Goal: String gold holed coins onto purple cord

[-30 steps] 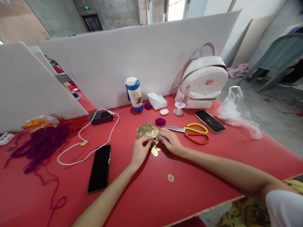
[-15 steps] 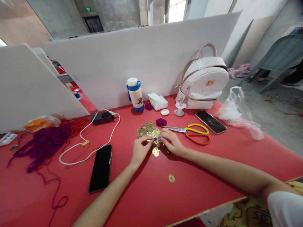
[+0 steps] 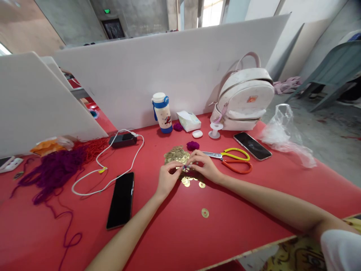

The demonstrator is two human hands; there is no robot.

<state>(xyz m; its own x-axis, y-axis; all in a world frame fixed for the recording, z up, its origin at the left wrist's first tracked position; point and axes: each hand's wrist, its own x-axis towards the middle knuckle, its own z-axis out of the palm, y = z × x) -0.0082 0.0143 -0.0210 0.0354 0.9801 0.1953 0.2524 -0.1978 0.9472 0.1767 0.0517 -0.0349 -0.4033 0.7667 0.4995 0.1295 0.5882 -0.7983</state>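
Note:
Over a pile of gold square-holed coins [image 3: 177, 153], my left hand [image 3: 168, 177] and my right hand [image 3: 207, 167] meet fingertip to fingertip. Both pinch a small piece of purple yarn [image 3: 185, 168] between them; whether a coin is on it is too small to tell. One loose coin [image 3: 202, 184] lies just below my right hand, and another coin [image 3: 205, 213] sits alone nearer the table's front. Behind the hands is a small purple yarn bundle [image 3: 193, 145]. Scissors [image 3: 228, 158] with one yellow and one red handle lie beyond my right hand, their blade tips hidden by it.
On the red table [image 3: 158, 241] are a black phone [image 3: 121, 201], a white cable [image 3: 84, 194], a purple yarn heap [image 3: 58, 169], and a second phone [image 3: 252, 145]. At the back stand a bottle [image 3: 163, 114], a tissue pack [image 3: 188, 121], a spool [image 3: 215, 130] and a white backpack [image 3: 242, 98].
My right hand has shifted slightly up and toward the left hand, its fingers now covering more of the scissor blades. The coin below it has come into clearer view.

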